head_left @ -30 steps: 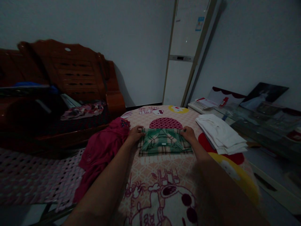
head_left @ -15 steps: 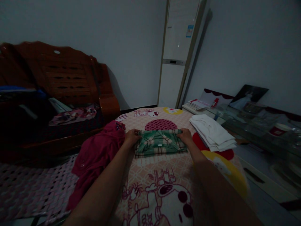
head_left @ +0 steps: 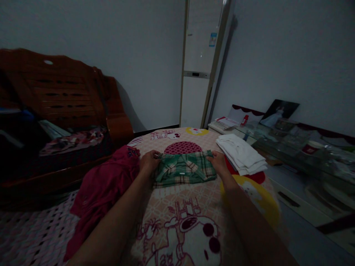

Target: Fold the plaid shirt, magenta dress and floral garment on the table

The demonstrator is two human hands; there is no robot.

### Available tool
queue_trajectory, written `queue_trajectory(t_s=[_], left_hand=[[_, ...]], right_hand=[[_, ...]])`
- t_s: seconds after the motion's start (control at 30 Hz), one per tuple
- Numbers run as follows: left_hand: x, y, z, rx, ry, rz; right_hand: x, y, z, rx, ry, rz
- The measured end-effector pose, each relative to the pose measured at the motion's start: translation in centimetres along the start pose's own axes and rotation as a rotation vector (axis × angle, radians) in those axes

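A green plaid shirt (head_left: 184, 169), folded into a wide flat rectangle with its collar facing up, lies on the cloth-covered round table (head_left: 166, 201). My left hand (head_left: 149, 161) is closed on its far left corner. At the far right corner, my right hand (head_left: 217, 162) pinches the fabric between thumb and fingers. The shirt's right far edge is lifted slightly at that hand. A crumpled dark pink garment (head_left: 108, 181) lies left of my left forearm, hanging over the table's edge. Right of the shirt sits a stack of folded white clothes (head_left: 242, 153).
A wooden sofa (head_left: 63, 96) with cloth items on its seat stands at the left. A tall white cabinet-like appliance (head_left: 195, 99) stands in the far corner. Along the right runs a glass-topped stand (head_left: 294, 144) holding a paper cup (head_left: 313, 147), papers and a photo (head_left: 280, 112).
The whole view has shifted, so things appear further left. The shirt's right far corner is raised a little in my right hand; both hands still hold the shirt.
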State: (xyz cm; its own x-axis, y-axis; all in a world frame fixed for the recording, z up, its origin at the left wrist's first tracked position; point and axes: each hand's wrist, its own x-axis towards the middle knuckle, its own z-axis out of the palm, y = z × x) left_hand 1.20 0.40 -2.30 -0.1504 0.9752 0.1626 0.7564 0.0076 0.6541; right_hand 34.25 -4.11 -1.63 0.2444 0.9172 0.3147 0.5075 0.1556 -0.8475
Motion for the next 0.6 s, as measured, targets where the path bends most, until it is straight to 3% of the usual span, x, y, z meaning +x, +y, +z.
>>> queue_trajectory(t_s=[0.13, 0.3, 0.47, 0.6], left_hand=[[1.6, 4.0, 0.4, -0.057, 0.053, -0.016], [4.9, 12.3, 3.7, -0.306, 0.071, 0.054], [7.3, 21.6, 6.8, -0.334, 0.112, 0.234], [8.3, 27.8, 9.0, -0.323, 0.065, 0.433]], right_hand=[[0.4, 0.2, -1.5, 0.159, 0.1, 0.029], [1.0, 0.8, -4.6, 0.284, 0.37, 0.088], [1.3, 1.6, -8.5, 0.233, 0.723, 0.091], [0.9, 2.1, -10.9, 0.153, 0.938, 0.082]])
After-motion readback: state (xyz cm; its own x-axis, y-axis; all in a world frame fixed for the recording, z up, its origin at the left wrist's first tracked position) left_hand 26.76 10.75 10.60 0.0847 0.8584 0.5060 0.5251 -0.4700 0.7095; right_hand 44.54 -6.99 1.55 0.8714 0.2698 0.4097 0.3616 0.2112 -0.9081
